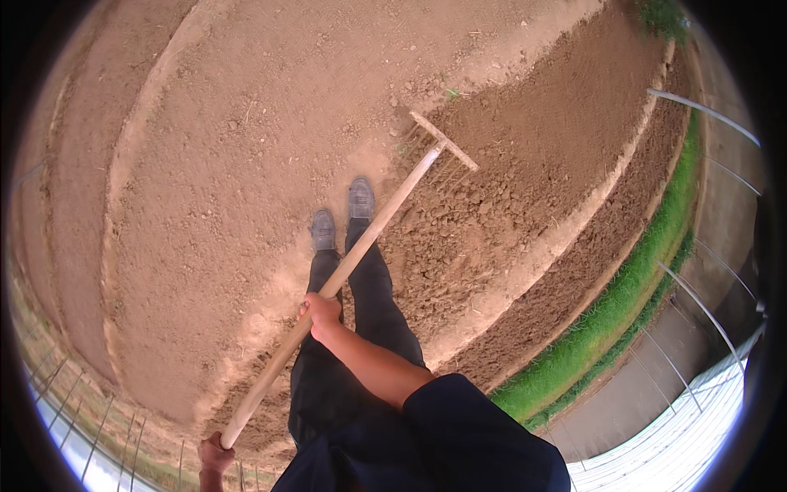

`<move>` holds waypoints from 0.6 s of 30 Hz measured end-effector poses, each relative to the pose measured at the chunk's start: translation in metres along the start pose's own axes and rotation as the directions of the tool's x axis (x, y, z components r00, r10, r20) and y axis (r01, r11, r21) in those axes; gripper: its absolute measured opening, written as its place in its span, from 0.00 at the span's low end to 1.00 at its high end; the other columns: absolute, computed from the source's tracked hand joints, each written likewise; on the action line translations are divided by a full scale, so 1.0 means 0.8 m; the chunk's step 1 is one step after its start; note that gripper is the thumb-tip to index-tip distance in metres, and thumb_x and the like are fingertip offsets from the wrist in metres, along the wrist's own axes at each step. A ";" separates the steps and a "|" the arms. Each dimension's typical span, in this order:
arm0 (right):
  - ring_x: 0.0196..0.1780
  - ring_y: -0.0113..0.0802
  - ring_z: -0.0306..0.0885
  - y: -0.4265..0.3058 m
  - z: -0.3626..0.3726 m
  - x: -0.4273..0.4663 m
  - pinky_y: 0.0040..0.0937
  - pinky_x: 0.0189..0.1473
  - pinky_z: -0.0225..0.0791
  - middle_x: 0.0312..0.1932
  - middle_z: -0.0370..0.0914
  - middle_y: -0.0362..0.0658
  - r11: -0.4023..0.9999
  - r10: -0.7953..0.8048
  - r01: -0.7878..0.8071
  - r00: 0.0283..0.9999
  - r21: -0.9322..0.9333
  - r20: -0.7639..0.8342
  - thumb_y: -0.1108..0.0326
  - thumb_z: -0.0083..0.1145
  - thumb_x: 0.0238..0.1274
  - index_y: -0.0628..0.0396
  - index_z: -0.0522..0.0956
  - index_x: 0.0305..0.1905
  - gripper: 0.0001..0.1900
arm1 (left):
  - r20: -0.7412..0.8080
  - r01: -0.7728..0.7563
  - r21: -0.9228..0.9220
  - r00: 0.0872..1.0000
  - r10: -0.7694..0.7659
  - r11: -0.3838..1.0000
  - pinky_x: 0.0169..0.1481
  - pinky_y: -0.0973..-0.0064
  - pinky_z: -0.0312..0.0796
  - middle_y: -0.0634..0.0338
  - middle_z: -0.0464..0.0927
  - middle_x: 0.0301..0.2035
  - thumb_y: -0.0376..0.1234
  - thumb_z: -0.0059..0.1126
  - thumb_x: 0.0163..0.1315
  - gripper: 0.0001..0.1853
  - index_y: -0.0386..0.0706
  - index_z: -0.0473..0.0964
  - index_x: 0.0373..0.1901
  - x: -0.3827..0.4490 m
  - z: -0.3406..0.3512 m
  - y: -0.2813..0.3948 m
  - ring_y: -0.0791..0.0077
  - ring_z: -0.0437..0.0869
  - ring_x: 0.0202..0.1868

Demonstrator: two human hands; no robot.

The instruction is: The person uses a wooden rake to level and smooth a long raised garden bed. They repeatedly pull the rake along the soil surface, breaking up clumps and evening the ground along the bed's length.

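A rake with a long wooden handle (384,218) runs slantwise from the lower left up to the right. My right hand (321,313) grips the handle about midway, in front of my legs. Near the butt end, at the lower left, my left hand (216,454) is closed around it. The wooden crossbar (444,140) of the rake carries several thin tines. These tines hang over the border between pale smooth soil (246,154) and darker loosened soil (486,203); whether they touch the ground I cannot tell.
My dusty shoes (361,198) stand on the pale soil, left of the handle. Low soil ridges (578,230) border the bed. A strip of green plants (590,332), a grey path (645,363) and curved metal poles (704,307) lie to the right.
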State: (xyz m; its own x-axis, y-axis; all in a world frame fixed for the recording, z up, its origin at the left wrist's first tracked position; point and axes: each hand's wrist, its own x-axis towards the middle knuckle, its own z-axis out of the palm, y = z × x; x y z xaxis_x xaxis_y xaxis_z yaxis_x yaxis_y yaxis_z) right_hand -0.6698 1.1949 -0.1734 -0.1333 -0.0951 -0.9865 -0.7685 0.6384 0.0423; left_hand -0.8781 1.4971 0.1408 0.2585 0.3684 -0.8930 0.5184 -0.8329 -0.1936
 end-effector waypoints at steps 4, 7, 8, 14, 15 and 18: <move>0.20 0.36 0.74 -0.033 0.002 -0.001 0.40 0.20 0.72 0.24 0.72 0.45 0.986 -0.113 0.127 0.985 -0.110 0.127 0.75 0.62 0.56 0.58 0.66 0.36 0.12 | 0.100 0.009 -0.124 0.995 0.004 0.992 0.39 0.58 0.80 0.47 0.85 0.27 0.33 0.66 0.44 0.10 0.43 0.80 0.31 0.011 0.030 0.011 0.49 0.88 0.33; 0.20 0.34 0.74 -0.077 0.015 0.004 0.39 0.22 0.74 0.23 0.73 0.43 0.940 -0.246 0.275 0.956 -0.200 0.160 0.72 0.64 0.60 0.59 0.70 0.33 0.10 | 0.311 0.067 -0.336 0.949 0.043 0.940 0.39 0.65 0.79 0.52 0.85 0.26 0.34 0.67 0.47 0.14 0.41 0.83 0.37 0.001 0.016 0.074 0.65 0.89 0.31; 0.20 0.33 0.73 -0.093 0.017 -0.012 0.39 0.22 0.74 0.24 0.72 0.43 0.942 -0.241 0.272 0.957 -0.199 0.163 0.71 0.65 0.61 0.59 0.70 0.34 0.11 | 0.349 0.058 -0.380 0.933 0.085 0.923 0.41 0.68 0.78 0.54 0.85 0.27 0.34 0.68 0.47 0.17 0.39 0.83 0.41 -0.008 0.033 0.067 0.73 0.86 0.32; 0.20 0.34 0.72 -0.136 -0.005 -0.005 0.40 0.22 0.73 0.23 0.70 0.43 0.967 -0.210 0.212 0.977 -0.144 0.029 0.71 0.65 0.63 0.58 0.71 0.34 0.11 | 0.399 0.036 -0.142 0.917 0.024 0.989 0.44 0.68 0.79 0.51 0.86 0.30 0.34 0.71 0.46 0.20 0.41 0.83 0.44 -0.005 -0.049 0.134 0.66 0.89 0.34; 0.20 0.34 0.71 -0.140 -0.010 0.002 0.41 0.23 0.73 0.22 0.70 0.43 0.968 -0.217 0.218 0.976 -0.123 0.021 0.71 0.64 0.63 0.58 0.71 0.33 0.10 | 0.433 0.033 -0.179 0.900 0.049 0.983 0.44 0.67 0.79 0.51 0.86 0.30 0.34 0.71 0.47 0.19 0.42 0.83 0.43 0.002 -0.059 0.139 0.64 0.89 0.35; 0.20 0.36 0.71 -0.157 -0.008 0.006 0.42 0.24 0.73 0.21 0.70 0.43 0.969 -0.197 0.192 0.980 -0.153 -0.017 0.72 0.64 0.63 0.57 0.70 0.31 0.11 | 0.482 0.025 -0.270 0.869 0.112 0.963 0.45 0.65 0.80 0.48 0.87 0.32 0.36 0.69 0.49 0.17 0.42 0.83 0.42 0.019 -0.091 0.153 0.56 0.90 0.37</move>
State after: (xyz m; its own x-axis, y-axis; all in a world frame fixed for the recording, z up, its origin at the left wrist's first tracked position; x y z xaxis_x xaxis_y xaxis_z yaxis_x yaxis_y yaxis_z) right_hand -0.5779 1.1097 -0.1827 0.0102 -0.2318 -0.9727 -0.8664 0.4836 -0.1243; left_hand -0.7512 1.4312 0.1332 -0.1103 0.0273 -0.9935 0.7254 -0.6812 -0.0992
